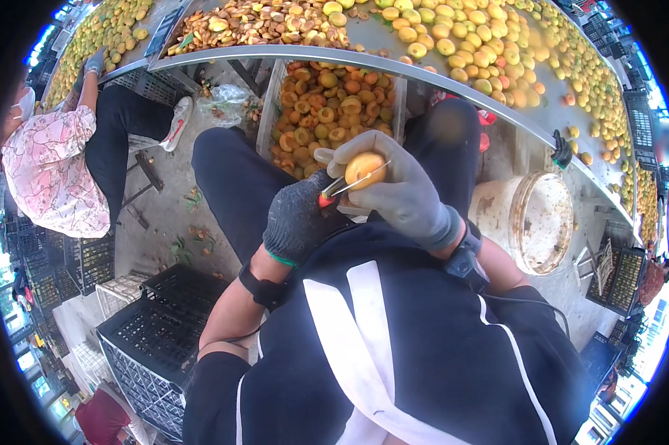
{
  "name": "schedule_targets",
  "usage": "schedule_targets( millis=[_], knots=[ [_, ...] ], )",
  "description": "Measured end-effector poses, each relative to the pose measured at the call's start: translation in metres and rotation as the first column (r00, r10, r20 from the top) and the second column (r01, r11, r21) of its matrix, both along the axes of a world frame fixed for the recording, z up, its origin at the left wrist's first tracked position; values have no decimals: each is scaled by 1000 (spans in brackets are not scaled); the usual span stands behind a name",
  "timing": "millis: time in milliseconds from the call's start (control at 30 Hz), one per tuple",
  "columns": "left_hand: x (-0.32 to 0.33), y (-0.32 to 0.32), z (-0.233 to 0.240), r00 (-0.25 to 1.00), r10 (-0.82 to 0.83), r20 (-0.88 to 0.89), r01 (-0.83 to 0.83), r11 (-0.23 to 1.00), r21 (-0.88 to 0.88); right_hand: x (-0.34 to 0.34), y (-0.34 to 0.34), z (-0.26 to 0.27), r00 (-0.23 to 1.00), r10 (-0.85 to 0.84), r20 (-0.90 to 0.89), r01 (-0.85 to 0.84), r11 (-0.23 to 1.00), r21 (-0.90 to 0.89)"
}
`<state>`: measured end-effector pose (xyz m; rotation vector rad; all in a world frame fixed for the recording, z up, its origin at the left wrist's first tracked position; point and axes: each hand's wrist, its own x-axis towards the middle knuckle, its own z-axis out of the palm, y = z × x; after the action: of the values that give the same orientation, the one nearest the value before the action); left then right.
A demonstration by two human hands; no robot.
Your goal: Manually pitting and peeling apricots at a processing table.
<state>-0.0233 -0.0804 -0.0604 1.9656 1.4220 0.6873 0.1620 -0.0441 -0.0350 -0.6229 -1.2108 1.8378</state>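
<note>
My left hand (304, 217), in a dark knit glove, is closed around a small tool (327, 198) with a red part and metal prongs or blades. My right hand (401, 192), in a grey glove, holds a yellow-orange apricot (366, 169) between thumb and fingers. The tool's thin metal tip lies against or across the fruit; its exact contact is hard to tell. Below and beyond both hands, between my knees, a crate (268, 114) holds many halved apricots (334, 105).
A metal-edged table (323, 53) bears whole apricots (473, 44) and a heap of pits (256, 25). At right stands a stained white bucket (543, 222); at lower left are black plastic crates (145, 345). A masked co-worker (56, 161) sits at left.
</note>
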Motion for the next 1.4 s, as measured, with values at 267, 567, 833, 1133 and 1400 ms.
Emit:
schedule_targets(
  millis=[267, 567, 833, 1133, 1400],
  knots=[
    [7, 17, -16, 997, 63, -34, -62, 997, 41, -6, 10, 5, 988, -116, -102, 88, 966, -244],
    [11, 27, -14, 995, 39, 94, -62, 962, 265, -6, 15, 23, 987, -14, -157, -12, 986, -165],
    [15, 27, -18, 985, 99, 141, -125, 975, 186, -20, 11, 24, 973, -224, -59, 222, 974, -37],
    [23, 33, -24, 979, 194, 67, -201, 973, 118, -18, 14, 1, 921, -385, 61, 382, 923, 50],
    [27, 30, -10, 987, 151, 46, -154, 985, 83, -14, 21, 6, 932, -349, 99, 346, 937, 42]
  ],
)
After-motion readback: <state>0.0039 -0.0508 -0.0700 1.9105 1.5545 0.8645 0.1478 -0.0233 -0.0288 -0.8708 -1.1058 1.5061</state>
